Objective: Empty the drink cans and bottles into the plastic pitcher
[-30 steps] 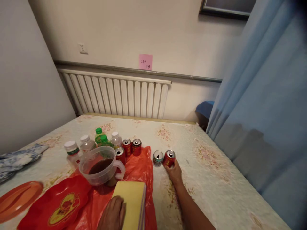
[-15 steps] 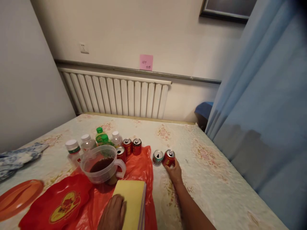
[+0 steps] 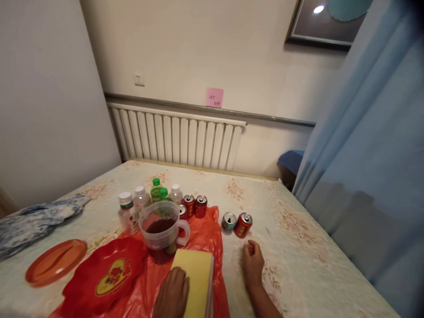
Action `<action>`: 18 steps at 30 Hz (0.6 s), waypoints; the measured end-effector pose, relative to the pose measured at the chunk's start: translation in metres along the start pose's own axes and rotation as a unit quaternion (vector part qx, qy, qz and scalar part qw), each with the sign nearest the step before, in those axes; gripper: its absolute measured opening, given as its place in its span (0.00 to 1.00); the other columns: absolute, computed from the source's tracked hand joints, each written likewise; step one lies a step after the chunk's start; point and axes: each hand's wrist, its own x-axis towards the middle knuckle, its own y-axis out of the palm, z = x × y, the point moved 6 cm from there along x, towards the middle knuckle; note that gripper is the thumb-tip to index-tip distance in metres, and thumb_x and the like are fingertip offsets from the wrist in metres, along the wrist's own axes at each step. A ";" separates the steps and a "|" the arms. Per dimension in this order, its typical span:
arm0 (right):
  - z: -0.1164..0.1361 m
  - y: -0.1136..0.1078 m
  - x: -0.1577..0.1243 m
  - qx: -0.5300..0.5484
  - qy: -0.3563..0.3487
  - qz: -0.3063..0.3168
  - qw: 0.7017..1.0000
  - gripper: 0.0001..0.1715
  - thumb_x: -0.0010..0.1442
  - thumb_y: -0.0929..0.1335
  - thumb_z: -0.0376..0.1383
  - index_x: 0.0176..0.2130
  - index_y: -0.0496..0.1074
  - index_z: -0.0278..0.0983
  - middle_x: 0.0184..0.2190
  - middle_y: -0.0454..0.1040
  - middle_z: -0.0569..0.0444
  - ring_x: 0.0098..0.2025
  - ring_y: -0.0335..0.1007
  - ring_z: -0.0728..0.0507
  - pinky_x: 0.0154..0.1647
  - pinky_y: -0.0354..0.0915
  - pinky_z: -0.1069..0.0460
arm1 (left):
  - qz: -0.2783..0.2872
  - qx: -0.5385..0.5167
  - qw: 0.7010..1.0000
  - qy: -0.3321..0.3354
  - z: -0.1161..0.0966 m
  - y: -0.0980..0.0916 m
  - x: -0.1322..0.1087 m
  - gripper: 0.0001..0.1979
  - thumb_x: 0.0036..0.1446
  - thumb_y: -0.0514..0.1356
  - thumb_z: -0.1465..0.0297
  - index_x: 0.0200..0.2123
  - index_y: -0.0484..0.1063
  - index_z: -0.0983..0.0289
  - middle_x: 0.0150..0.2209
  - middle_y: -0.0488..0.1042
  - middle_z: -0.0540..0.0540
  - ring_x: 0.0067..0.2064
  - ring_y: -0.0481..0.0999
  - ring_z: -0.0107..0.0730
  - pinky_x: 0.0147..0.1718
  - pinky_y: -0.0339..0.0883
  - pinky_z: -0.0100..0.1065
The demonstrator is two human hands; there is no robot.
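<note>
My left hand [image 3: 172, 291] lies on a thick yellow pad of paper [image 3: 195, 276], fingers stretched over its top. My right hand [image 3: 253, 263] is just in front of a red drink can [image 3: 243, 226], apart from it, with the fingers loosely curled in and nothing seen in them. Touching or nearly touching that can on its left is a teal and silver can [image 3: 228, 224], its top opened. Both cans stand upright on the flowered cover. Left of the pad, a clear plastic measuring jug [image 3: 155, 240] holds dark brown liquid.
A red plastic sheet [image 3: 205, 234] lies under the jug and pad. Behind the jug stand several bottles [image 3: 128, 216] and red cans [image 3: 200, 206]. A red scalloped tray [image 3: 86, 282], an orange lid [image 3: 56, 263] and a patterned cloth [image 3: 43, 221] are leftward. A blue curtain [image 3: 364, 176] hangs right.
My right hand has let go of the red can and drawn back toward me, fingers curling in. The left hand stays on the pad. The whole view has shifted.
</note>
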 end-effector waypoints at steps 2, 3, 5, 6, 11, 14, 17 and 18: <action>0.032 0.019 -0.015 0.005 -0.059 0.063 0.996 0.15 0.57 0.63 0.39 0.41 0.72 0.34 0.28 0.76 0.51 0.29 0.73 0.42 0.33 0.70 0.49 | -0.008 0.002 1.000 0.003 -0.001 -0.001 -0.001 0.10 0.66 0.48 0.68 0.34 0.67 0.59 0.35 0.71 0.52 0.38 0.74 0.35 0.40 0.67 0.36; 0.050 0.033 -0.020 0.012 -0.096 0.107 0.990 0.13 0.58 0.64 0.38 0.41 0.72 0.35 0.30 0.76 0.52 0.31 0.73 0.43 0.34 0.70 0.50 | -0.010 0.003 1.000 0.004 -0.002 -0.001 -0.001 0.10 0.66 0.48 0.68 0.34 0.67 0.59 0.34 0.71 0.52 0.38 0.73 0.35 0.40 0.67 0.36; 0.088 0.063 -0.027 0.022 -0.172 0.181 0.968 0.13 0.56 0.65 0.35 0.42 0.73 0.37 0.36 0.77 0.50 0.36 0.74 0.42 0.39 0.71 0.49 | -0.017 0.009 1.000 0.007 -0.003 -0.002 0.000 0.11 0.66 0.48 0.69 0.34 0.67 0.59 0.34 0.72 0.52 0.38 0.73 0.35 0.40 0.67 0.36; 0.107 0.077 -0.028 0.025 -0.205 0.206 0.956 0.16 0.55 0.66 0.33 0.44 0.73 0.37 0.40 0.77 0.48 0.41 0.74 0.41 0.45 0.70 0.47 | -0.023 0.014 1.000 0.009 -0.004 -0.002 0.000 0.11 0.66 0.48 0.69 0.33 0.67 0.59 0.34 0.72 0.52 0.37 0.73 0.36 0.39 0.67 0.36; 0.178 0.143 -0.021 0.013 -0.328 0.300 0.896 0.37 0.51 0.67 0.27 0.60 0.64 0.39 0.58 0.68 0.47 0.60 0.62 0.39 0.62 0.59 0.42 | -0.062 0.021 0.997 0.029 0.001 0.004 -0.001 0.10 0.65 0.48 0.70 0.34 0.67 0.59 0.34 0.73 0.53 0.37 0.75 0.36 0.39 0.68 0.36; 0.200 0.175 -0.018 -0.005 -0.366 0.333 0.869 0.39 0.53 0.65 0.25 0.62 0.62 0.41 0.62 0.64 0.49 0.62 0.59 0.40 0.63 0.58 0.43 | -0.080 0.019 0.996 0.034 0.005 0.010 -0.003 0.10 0.65 0.48 0.71 0.34 0.68 0.59 0.34 0.74 0.54 0.37 0.75 0.36 0.38 0.69 0.35; 0.210 0.201 -0.015 -0.025 -0.382 0.349 0.855 0.34 0.56 0.65 0.27 0.61 0.65 0.45 0.60 0.67 0.51 0.59 0.63 0.40 0.60 0.60 0.44 | -0.087 0.020 0.996 0.031 0.008 0.015 -0.005 0.09 0.64 0.49 0.71 0.33 0.67 0.58 0.34 0.74 0.54 0.36 0.75 0.36 0.37 0.69 0.36; 0.213 0.209 -0.014 -0.031 -0.386 0.350 0.853 0.33 0.56 0.66 0.28 0.60 0.66 0.46 0.59 0.69 0.52 0.57 0.65 0.40 0.58 0.62 0.45 | -0.091 0.021 0.995 0.031 0.008 0.017 -0.005 0.09 0.63 0.49 0.71 0.33 0.67 0.58 0.34 0.74 0.54 0.36 0.75 0.37 0.37 0.69 0.36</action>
